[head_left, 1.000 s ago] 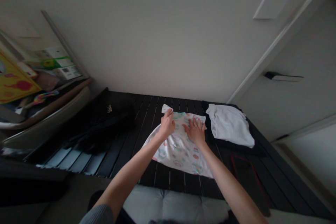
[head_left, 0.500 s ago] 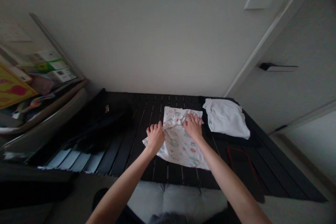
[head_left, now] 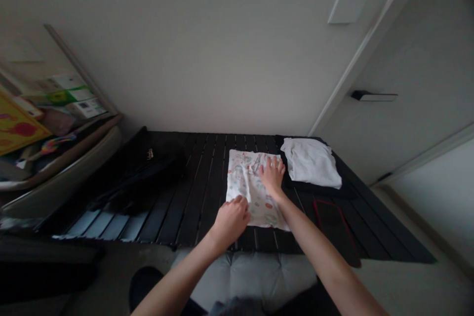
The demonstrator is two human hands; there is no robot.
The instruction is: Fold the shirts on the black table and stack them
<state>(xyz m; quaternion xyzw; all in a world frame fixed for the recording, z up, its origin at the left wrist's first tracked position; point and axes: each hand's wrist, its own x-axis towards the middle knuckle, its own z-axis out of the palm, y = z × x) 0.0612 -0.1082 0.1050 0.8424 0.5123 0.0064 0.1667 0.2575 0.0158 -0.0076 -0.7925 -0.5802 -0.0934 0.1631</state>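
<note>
A white garment (head_left: 255,202) with a small coloured print lies on the dark slatted table in front of me, its left side folded over. My left hand (head_left: 232,218) is closed at the near left edge of the garment, its fingers curled over the fabric. The far right part of the cloth is under my right hand (head_left: 273,174), which rests flat with the fingers spread. Some wrinkles show in the fabric between the two hands. My right wrist hides part of the garment's right edge.
Folded white clothing (head_left: 311,162) lies on dark cloth right of the garment. Nearer me is a flat dark object with a red rim (head_left: 336,229). Black fabric (head_left: 148,177) covers the left of the slatted table (head_left: 207,173). A grey cushioned seat (head_left: 248,276) stands in front.
My left hand has come nearer and slightly right, and the garment's left part, which stuck out before, is now folded in. My right hand stays flat on the cloth.
</note>
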